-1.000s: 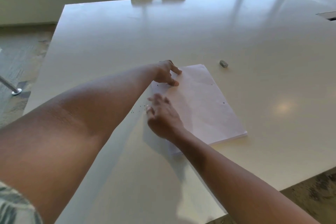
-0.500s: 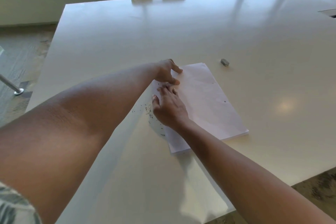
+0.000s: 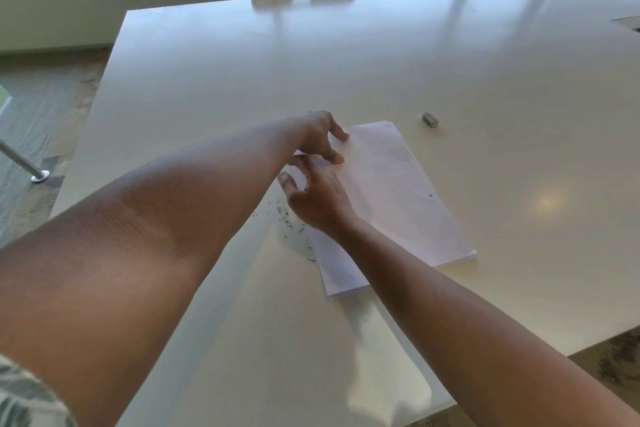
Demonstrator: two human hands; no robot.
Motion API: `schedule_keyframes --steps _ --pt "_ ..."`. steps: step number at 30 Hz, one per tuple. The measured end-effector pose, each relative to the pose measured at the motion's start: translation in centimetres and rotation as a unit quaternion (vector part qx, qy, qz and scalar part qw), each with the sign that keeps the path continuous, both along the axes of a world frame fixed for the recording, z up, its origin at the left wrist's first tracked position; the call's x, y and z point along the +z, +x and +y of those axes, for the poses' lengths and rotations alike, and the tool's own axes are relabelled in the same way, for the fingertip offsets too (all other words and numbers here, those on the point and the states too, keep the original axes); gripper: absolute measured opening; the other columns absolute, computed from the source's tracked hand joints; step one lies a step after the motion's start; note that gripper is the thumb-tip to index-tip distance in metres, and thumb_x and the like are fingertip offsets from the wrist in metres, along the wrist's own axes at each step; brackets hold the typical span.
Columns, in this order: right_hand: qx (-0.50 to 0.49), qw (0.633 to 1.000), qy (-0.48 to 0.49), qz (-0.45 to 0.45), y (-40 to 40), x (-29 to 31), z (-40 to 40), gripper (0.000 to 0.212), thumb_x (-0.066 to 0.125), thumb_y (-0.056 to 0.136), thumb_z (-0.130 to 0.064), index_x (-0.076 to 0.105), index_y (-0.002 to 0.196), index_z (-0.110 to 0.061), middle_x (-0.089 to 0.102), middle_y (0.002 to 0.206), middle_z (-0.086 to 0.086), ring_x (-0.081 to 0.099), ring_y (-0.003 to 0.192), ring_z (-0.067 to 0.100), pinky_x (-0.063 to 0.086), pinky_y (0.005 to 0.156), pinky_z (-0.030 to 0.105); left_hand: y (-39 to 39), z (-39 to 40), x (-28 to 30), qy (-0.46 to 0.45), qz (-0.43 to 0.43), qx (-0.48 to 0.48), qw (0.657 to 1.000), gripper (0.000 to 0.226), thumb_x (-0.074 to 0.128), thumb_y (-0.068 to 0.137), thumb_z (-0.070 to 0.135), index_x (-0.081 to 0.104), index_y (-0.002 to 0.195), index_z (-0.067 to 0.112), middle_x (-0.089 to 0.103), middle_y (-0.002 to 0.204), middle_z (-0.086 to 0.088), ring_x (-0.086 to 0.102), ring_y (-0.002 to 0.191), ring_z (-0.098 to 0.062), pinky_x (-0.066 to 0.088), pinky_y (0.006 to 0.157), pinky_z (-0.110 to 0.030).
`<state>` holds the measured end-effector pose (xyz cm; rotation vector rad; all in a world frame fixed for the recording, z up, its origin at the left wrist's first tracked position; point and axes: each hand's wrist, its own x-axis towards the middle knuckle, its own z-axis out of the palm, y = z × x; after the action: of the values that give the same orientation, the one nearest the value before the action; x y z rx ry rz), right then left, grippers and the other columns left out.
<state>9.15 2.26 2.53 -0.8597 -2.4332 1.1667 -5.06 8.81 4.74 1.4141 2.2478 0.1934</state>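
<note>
At mid-frame, the left hand (image 3: pixel 320 137) is pressing bent fingertips on the flat white paper stack (image 3: pixel 398 191) at its upper-left corner. The right hand (image 3: pixel 320 199) is curling at its left edge, grip unclear. Tugging now risks fanning or creasing the sheets.

1. The bare left forearm (image 3: pixel 156 218) enters from the lower left corner (the edge of a patterned sleeve (image 3: pixel 20 399) shows at its near end). It runs up and to the right, crossing in front of the body.
2. The left hand (image 3: pixel 318 133) is palm down with the wrist roughly straight. Two of its fingers (image 3: pixel 336 159) are spread apart and point down to the right, tips planted.
3. The bare right forearm (image 3: pixel 467 315) comes in from the lower right corner, angled up and to the left.
4. The right hand (image 3: pixel 320 199) sits just on the near side of the left hand, back upward. Its fingers (image 3: pixel 285 180) are loosely bent toward the left, and the two hands are almost touching.
</note>
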Motion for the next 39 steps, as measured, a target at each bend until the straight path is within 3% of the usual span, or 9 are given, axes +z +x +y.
schedule_keyframes --steps 4,9,12,14,18,22,26,33,39 --pt "0.039 0.993 0.053 -0.095 1.1 -0.1 -0.8 0.056 0.042 0.101 -0.043 0.035 0.148 -0.013 0.03 0.158 0.008 0.021 0.148 0.022 0.019 0.119 0.037 0.1 0.3 0.1 -0.009 0.003 -0.002 1.0 0.067 0.086 0.081 0.044 0.059 0.142 0.038 0.047 0.15 -0.003 0.049 0.136 -0.027 0.036 0.111 -0.032" --pt "0.168 0.982 -0.074 -0.032 1.2 0.0 -5.3 0.045 0.04 0.099 -0.039 0.046 0.142 -0.027 0.051 0.147 0.003 0.033 0.144 0.026 0.031 0.116 0.046 0.0 0.3 0.2 -0.01 -0.01 0.002 1.0 0.067 0.086 0.082 0.04 0.059 0.143 0.036 0.045 0.149 -0.004 0.052 0.133 -0.028 0.037 0.099 -0.028" --pt "0.103 0.99 -0.093 0.008 1.2 0.9 -4.1 0.039 0.042 0.098 -0.035 0.052 0.134 -0.025 0.061 0.134 0.011 0.056 0.124 0.028 0.046 0.103 0.041 0.1 0.1 0.2 -0.007 -0.005 -0.003 1.0 0.067 0.086 0.082 0.041 0.059 0.143 0.037 0.045 0.151 -0.003 0.048 0.137 -0.028 0.035 0.11 -0.033" --pt "0.075 0.994 -0.084 0.005 1.8 1.6 -2.8 0.035 0.042 0.102 -0.028 0.052 0.135 -0.024 0.062 0.13 0.011 0.058 0.117 0.027 0.046 0.096 0.034 0.0 0.0 0.2 -0.006 -0.005 -0.002 1.0 0.066 0.085 0.082 0.041 0.059 0.143 0.038 0.046 0.151 -0.003 0.047 0.137 -0.028 0.035 0.112 -0.034" --pt "0.045 0.998 -0.006 -0.033 3.3 1.0 -1.3 0.035 0.039 0.103 -0.022 0.051 0.136 -0.016 0.054 0.138 0.007 0.047 0.128 0.024 0.034 0.106 0.034 0.1 -0.2 0.1 0.006 -0.012 -0.003 1.0 0.065 0.086 0.081 0.042 0.06 0.141 0.038 0.045 0.152 0.001 0.045 0.14 -0.025 0.034 0.114 -0.035" --pt "0.09 0.994 0.037 -0.05 3.7 -0.2 -2.3 0.036 0.038 0.105 -0.021 0.052 0.137 -0.014 0.041 0.154 0.001 0.031 0.144 0.015 0.015 0.115 0.02 -0.1 -0.9 0.3 0.022 -0.014 -0.023 0.999 0.063 0.083 0.085 0.041 0.059 0.143 0.034 0.042 0.152 0.005 0.041 0.141 -0.02 0.03 0.117 -0.035" --pt "0.083 0.997 0.006 -0.005 4.1 0.3 -2.1 0.031 0.041 0.103 -0.022 0.059 0.129 -0.018 0.055 0.144 0.001 0.048 0.132 0.022 0.038 0.11 0.034 -0.1 -1.6 0.2 0.046 -0.013 -0.052 0.998 0.06 0.081 0.087 0.04 0.06 0.143 0.033 0.044 0.152 0.007 0.05 0.133 -0.02 0.034 0.11 -0.031" --pt "-0.021 0.999 0.026 -0.014 5.7 0.9 1.4 0.031 0.043 0.099 -0.017 0.064 0.121 -0.012 0.067 0.122 0.011 0.06 0.112 0.028 0.046 0.101 0.04 0.0 -2.2 -0.2 0.075 -0.02 -0.063 0.995 0.057 0.081 0.088 0.037 0.061 0.142 0.034 0.044 0.156 0.007 0.05 0.131 -0.022 0.034 0.11 -0.03" --pt "-0.004 0.997 0.052 -0.05 6.2 0.5 1.3 0.033 0.041 0.101 -0.015 0.061 0.127 -0.008 0.056 0.141 0.007 0.045 0.133 0.023 0.021 0.117 0.026 0.0 -2.1 -0.2 0.063 -0.018 -0.065 0.996 0.059 0.08 0.089 0.038 0.059 0.144 0.036 0.041 0.158 0.007 0.05 0.132 -0.023 0.035 0.111 -0.034"
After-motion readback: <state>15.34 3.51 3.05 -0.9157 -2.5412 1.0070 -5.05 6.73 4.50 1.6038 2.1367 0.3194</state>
